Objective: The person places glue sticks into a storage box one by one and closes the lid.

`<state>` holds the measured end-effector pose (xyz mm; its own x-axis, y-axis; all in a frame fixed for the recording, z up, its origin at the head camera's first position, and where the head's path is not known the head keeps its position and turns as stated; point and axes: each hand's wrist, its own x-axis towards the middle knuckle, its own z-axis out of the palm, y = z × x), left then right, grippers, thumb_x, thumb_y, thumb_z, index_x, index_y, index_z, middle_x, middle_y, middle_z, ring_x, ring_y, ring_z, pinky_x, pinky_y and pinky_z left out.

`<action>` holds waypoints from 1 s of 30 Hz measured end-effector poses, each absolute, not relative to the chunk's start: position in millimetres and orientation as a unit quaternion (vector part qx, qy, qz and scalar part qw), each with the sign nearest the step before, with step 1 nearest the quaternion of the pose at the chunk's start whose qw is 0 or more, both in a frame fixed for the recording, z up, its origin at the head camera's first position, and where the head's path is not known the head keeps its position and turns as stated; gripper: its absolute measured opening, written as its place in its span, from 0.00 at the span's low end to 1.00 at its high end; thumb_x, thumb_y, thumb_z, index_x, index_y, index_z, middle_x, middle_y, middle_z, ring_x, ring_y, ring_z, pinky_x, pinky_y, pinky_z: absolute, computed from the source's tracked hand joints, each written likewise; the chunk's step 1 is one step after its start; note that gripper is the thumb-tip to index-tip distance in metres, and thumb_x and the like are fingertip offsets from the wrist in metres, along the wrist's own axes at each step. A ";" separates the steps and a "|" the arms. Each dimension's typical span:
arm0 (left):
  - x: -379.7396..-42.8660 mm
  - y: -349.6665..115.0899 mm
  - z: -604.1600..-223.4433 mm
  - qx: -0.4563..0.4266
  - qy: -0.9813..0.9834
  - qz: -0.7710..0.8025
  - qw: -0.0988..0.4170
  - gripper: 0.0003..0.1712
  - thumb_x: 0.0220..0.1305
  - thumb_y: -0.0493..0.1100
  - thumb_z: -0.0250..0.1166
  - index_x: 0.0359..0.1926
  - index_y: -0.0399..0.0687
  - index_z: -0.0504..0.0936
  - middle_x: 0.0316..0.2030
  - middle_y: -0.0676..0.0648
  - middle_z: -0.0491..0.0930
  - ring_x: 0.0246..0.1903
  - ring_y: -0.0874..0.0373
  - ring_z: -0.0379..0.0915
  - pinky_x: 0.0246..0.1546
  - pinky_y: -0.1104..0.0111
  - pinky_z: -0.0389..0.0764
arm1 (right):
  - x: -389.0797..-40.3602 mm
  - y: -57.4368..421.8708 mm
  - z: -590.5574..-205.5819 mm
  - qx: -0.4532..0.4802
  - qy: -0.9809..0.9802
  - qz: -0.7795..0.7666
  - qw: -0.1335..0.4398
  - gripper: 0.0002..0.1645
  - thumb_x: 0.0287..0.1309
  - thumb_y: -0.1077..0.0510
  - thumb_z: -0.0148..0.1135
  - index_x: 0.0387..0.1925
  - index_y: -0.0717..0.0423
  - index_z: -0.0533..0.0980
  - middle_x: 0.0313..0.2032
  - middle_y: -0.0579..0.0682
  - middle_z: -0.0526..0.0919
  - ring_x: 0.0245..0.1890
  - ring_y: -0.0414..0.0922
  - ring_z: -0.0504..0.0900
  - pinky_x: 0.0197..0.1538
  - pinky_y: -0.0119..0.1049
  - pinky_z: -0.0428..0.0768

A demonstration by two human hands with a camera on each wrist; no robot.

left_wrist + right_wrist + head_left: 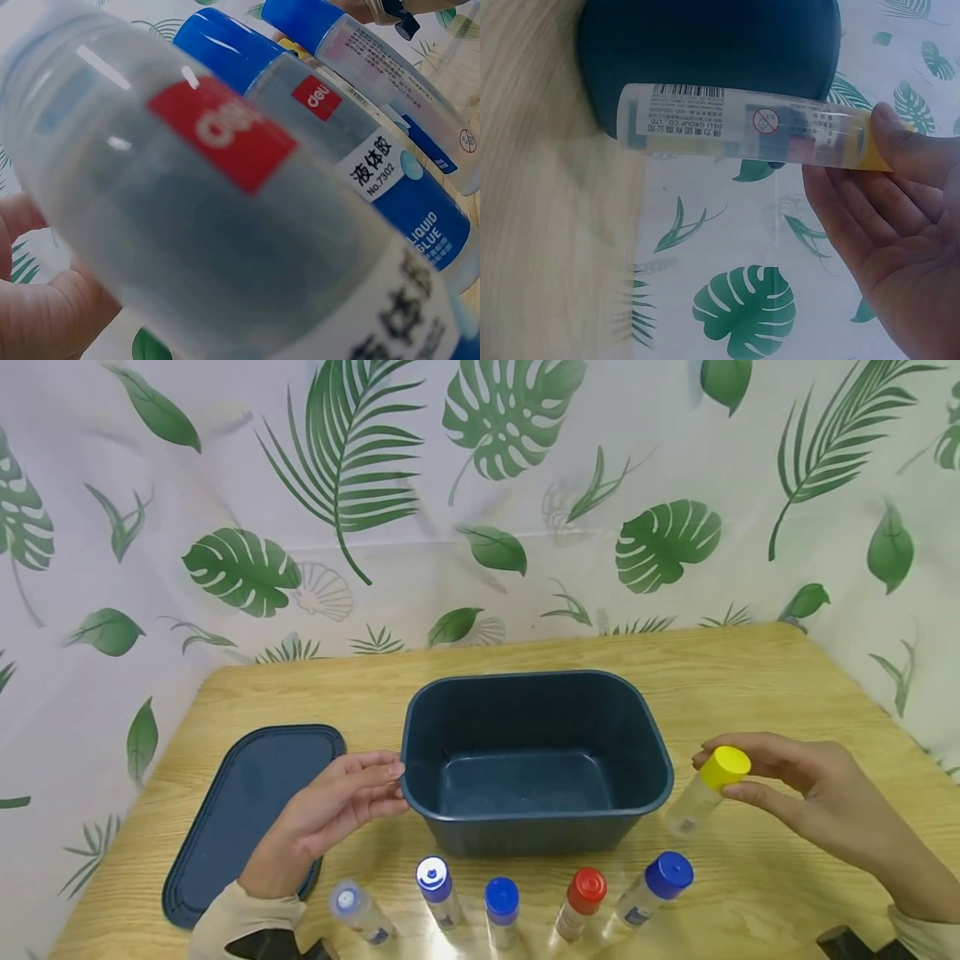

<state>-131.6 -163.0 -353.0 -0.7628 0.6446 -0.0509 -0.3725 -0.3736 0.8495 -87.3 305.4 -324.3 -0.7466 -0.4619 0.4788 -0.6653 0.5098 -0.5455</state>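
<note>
My right hand point(825, 793) pinches the yellow cap of a clear liquid glue bottle point(696, 802), slightly tilted, just right of a dark blue bin point(525, 837). In the right wrist view, thumb and fingers hold this glue bottle point(742, 124) by its cap end; its label and barcode show. With its fingers loosely extended, my left hand point(337, 802) touches the bin's left side at the rim. No objects show inside the bin.
Along the front stand several more glue bottles: a pale-capped one point(362, 912), blue-capped ones point(502, 906) and a red-capped one point(581, 897). A dark blue lid point(247, 810) lies left of the bin. Behind the table hangs a leaf-patterned cloth point(480, 510).
</note>
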 end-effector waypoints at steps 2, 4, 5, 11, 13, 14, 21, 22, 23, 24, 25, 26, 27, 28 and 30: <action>-132.2 -164.0 -353.5 0.147 0.465 0.816 0.310 0.11 0.72 0.31 0.51 0.46 0.40 0.80 0.36 0.46 0.80 0.38 0.59 0.79 0.46 0.68 0.82 | -89.7 304.4 -320.5 0.332 -0.857 0.367 0.143 0.36 0.39 0.83 0.67 0.54 0.61 0.76 0.45 0.40 0.84 0.40 0.32 0.84 0.39 0.22 0.81; -132.9 -164.3 -353.5 0.148 0.466 0.816 0.310 0.11 0.72 0.31 0.51 0.46 0.40 0.80 0.36 0.46 0.80 0.38 0.59 0.79 0.46 0.68 0.82 | -91.7 304.3 -316.3 0.339 -0.854 0.363 0.152 0.36 0.38 0.83 0.67 0.53 0.63 0.76 0.45 0.41 0.84 0.39 0.32 0.84 0.39 0.22 0.81; -133.1 -164.4 -353.4 0.149 0.465 0.815 0.311 0.11 0.72 0.31 0.50 0.46 0.40 0.80 0.36 0.46 0.80 0.38 0.59 0.79 0.46 0.68 0.82 | -92.2 304.5 -313.9 0.338 -0.855 0.359 0.158 0.36 0.38 0.83 0.67 0.53 0.63 0.76 0.45 0.40 0.84 0.39 0.32 0.84 0.39 0.21 0.81; -133.0 -164.1 -350.5 0.153 0.459 0.817 0.314 0.11 0.72 0.30 0.51 0.44 0.41 0.80 0.35 0.47 0.80 0.37 0.59 0.80 0.46 0.68 0.82 | -93.7 305.8 -298.4 0.325 -0.859 0.346 0.191 0.33 0.41 0.82 0.67 0.54 0.68 0.75 0.49 0.36 0.82 0.43 0.29 0.82 0.42 0.18 0.78; -132.9 -163.7 -350.0 0.155 0.456 0.817 0.315 0.11 0.72 0.30 0.51 0.44 0.41 0.80 0.35 0.47 0.80 0.37 0.59 0.80 0.46 0.68 0.82 | -94.7 306.6 -293.8 0.332 -0.854 0.347 0.201 0.32 0.43 0.80 0.67 0.55 0.71 0.74 0.50 0.38 0.82 0.44 0.30 0.82 0.44 0.18 0.78; -133.0 -163.6 -350.0 0.157 0.456 0.817 0.315 0.12 0.72 0.30 0.50 0.44 0.41 0.80 0.35 0.47 0.80 0.37 0.59 0.80 0.46 0.69 0.82 | -94.8 306.5 -291.2 0.335 -0.852 0.347 0.204 0.31 0.44 0.80 0.68 0.55 0.71 0.74 0.50 0.38 0.81 0.44 0.30 0.82 0.44 0.18 0.78; -132.5 -163.4 -352.2 0.158 0.456 0.818 0.314 0.11 0.72 0.31 0.51 0.44 0.41 0.80 0.35 0.47 0.80 0.37 0.60 0.79 0.46 0.69 0.82 | -97.1 303.4 -279.3 0.339 -0.849 0.343 0.216 0.30 0.46 0.76 0.68 0.55 0.72 0.74 0.50 0.38 0.82 0.43 0.30 0.82 0.45 0.17 0.77; -132.2 -163.5 -352.3 0.157 0.456 0.818 0.314 0.11 0.72 0.31 0.51 0.44 0.41 0.80 0.35 0.47 0.80 0.37 0.59 0.79 0.46 0.69 0.82 | -97.2 303.0 -278.2 0.337 -0.850 0.341 0.216 0.30 0.45 0.77 0.68 0.55 0.71 0.74 0.49 0.38 0.82 0.43 0.30 0.82 0.45 0.17 0.77; -131.9 -163.5 -352.5 0.155 0.455 0.818 0.314 0.11 0.72 0.31 0.51 0.44 0.41 0.80 0.35 0.47 0.80 0.37 0.60 0.79 0.46 0.69 0.82 | -97.4 302.7 -277.2 0.334 -0.852 0.340 0.216 0.30 0.45 0.76 0.69 0.55 0.71 0.74 0.49 0.37 0.82 0.43 0.29 0.82 0.44 0.17 0.77; -131.8 -163.6 -352.5 0.155 0.455 0.819 0.314 0.11 0.72 0.31 0.51 0.44 0.41 0.80 0.35 0.47 0.80 0.37 0.60 0.79 0.46 0.69 0.82 | -97.6 302.6 -276.6 0.331 -0.854 0.337 0.219 0.30 0.46 0.76 0.69 0.54 0.70 0.75 0.49 0.36 0.82 0.43 0.29 0.82 0.45 0.17 0.77; -131.7 -163.7 -352.6 0.153 0.455 0.819 0.315 0.11 0.72 0.31 0.51 0.44 0.42 0.80 0.35 0.47 0.80 0.37 0.60 0.79 0.46 0.69 0.82 | -97.8 302.2 -275.6 0.330 -0.855 0.335 0.219 0.30 0.45 0.76 0.69 0.54 0.70 0.75 0.49 0.36 0.82 0.43 0.29 0.81 0.44 0.17 0.77; -131.6 -163.8 -352.6 0.153 0.455 0.819 0.315 0.11 0.72 0.31 0.51 0.44 0.42 0.80 0.34 0.47 0.80 0.37 0.60 0.79 0.46 0.69 0.82 | -97.9 301.9 -274.8 0.330 -0.855 0.335 0.220 0.30 0.45 0.76 0.69 0.54 0.71 0.75 0.49 0.36 0.82 0.43 0.29 0.82 0.44 0.17 0.77; -131.6 -164.0 -352.7 0.152 0.454 0.819 0.315 0.11 0.72 0.31 0.51 0.44 0.42 0.80 0.35 0.47 0.80 0.37 0.60 0.79 0.46 0.69 0.82 | -97.9 301.4 -273.9 0.328 -0.856 0.333 0.220 0.30 0.45 0.76 0.69 0.54 0.70 0.75 0.50 0.35 0.81 0.42 0.28 0.81 0.44 0.17 0.77; -131.6 -164.1 -352.7 0.151 0.454 0.819 0.315 0.11 0.72 0.31 0.51 0.44 0.42 0.80 0.35 0.47 0.80 0.37 0.60 0.79 0.46 0.69 0.82 | -98.0 301.1 -273.3 0.328 -0.856 0.333 0.221 0.29 0.45 0.76 0.69 0.53 0.71 0.75 0.50 0.35 0.81 0.42 0.28 0.81 0.44 0.17 0.77; -131.5 -164.6 -352.5 0.150 0.456 0.819 0.315 0.11 0.72 0.31 0.51 0.44 0.42 0.80 0.35 0.47 0.79 0.37 0.60 0.79 0.46 0.69 0.82 | -98.7 300.1 -272.3 0.332 -0.853 0.334 0.224 0.28 0.46 0.75 0.69 0.53 0.71 0.75 0.50 0.35 0.81 0.42 0.29 0.82 0.44 0.17 0.77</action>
<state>-131.5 -164.6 -352.5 -0.7563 0.6528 -0.0424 -0.3799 -0.3856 0.8408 -98.7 300.1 -272.3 -0.6796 -0.4165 0.6039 -0.7157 0.5570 -0.4213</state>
